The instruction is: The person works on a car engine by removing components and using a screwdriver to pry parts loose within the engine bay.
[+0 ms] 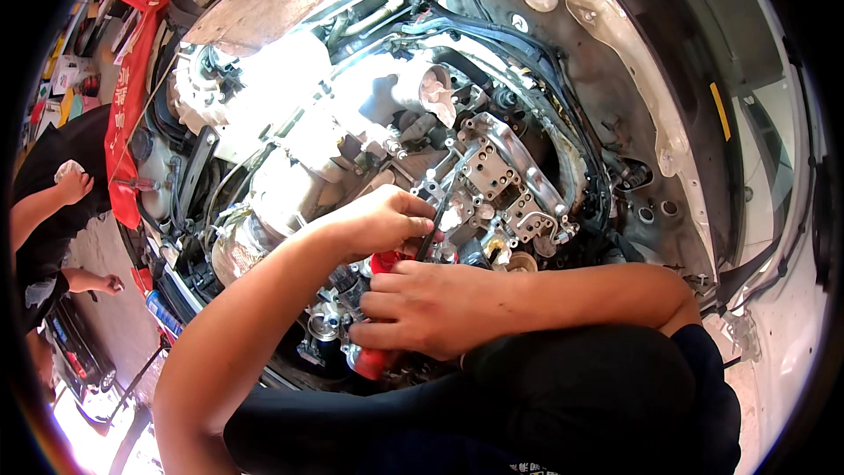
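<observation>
My left hand (387, 222) reaches over the opened engine, thumb and fingers pinched on a thin black strip-like piece (429, 239). Close below it, my right hand (418, 306) is closed around a red object (371, 362). Red shows past both sides of that hand, but its palm and fingers hide the object's kind. Just beyond the hands lies a bare metal valve body (489, 169) with holes and a silver bracket along its side. Small silver fittings (323, 324) sit left of my right hand.
Wiring and hoses (545, 44) run along the engine bay's far right side. Sunlit engine parts (281, 79) glare at the upper left. A red cover (130, 114) hangs over the car's edge. At far left a co-worker's hand (74, 183) holds something whitish.
</observation>
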The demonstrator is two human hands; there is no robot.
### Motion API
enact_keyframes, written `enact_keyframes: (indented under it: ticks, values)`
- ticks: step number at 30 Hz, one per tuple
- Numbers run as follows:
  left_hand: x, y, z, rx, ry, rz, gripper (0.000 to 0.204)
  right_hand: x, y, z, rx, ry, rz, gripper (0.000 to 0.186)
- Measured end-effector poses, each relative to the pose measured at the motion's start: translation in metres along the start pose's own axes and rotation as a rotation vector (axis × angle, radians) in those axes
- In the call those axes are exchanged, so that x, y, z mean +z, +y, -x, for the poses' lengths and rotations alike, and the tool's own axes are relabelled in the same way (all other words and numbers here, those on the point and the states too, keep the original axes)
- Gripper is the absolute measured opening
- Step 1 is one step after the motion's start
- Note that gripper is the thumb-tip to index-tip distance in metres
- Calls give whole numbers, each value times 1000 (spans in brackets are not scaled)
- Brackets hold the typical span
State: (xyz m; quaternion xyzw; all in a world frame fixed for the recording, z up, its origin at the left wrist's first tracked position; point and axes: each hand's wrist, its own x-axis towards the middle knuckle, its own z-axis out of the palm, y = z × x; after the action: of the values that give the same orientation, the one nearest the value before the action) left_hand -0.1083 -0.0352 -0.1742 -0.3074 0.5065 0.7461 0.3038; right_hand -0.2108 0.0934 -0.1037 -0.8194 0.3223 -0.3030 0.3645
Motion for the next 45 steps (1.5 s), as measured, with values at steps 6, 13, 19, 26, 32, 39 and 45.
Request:
enact_keyframes:
  ticks: [6, 13, 19, 26, 32, 39, 45]
  values:
    - [-1, -10, 0, 87, 65, -1, 34, 14, 0, -6, 39, -98, 100, 29]
    - [10, 7, 15, -18, 90, -300, 39, 32, -4, 0, -15, 56, 107, 25]
    - [6, -29, 31, 297, 475, -700, 35, 20, -5, -2, 47, 23, 105, 23]
    - [14, -55, 39, 358, 481, -866, 34, 7, -6, 3, -4, 31, 64, 32]
    - [21, -62, 34, 376, 453, -989, 25, 5, -5, 5, 28, -39, 16, 33]
    - [14, -53, 38, 429, 458, -944, 27, 20, 0, 1, -43, -68, -29, 28]
    - [13, -58, 36, 316, 327, -937, 38, -6, 5, -1, 29, 122, -190, 39]
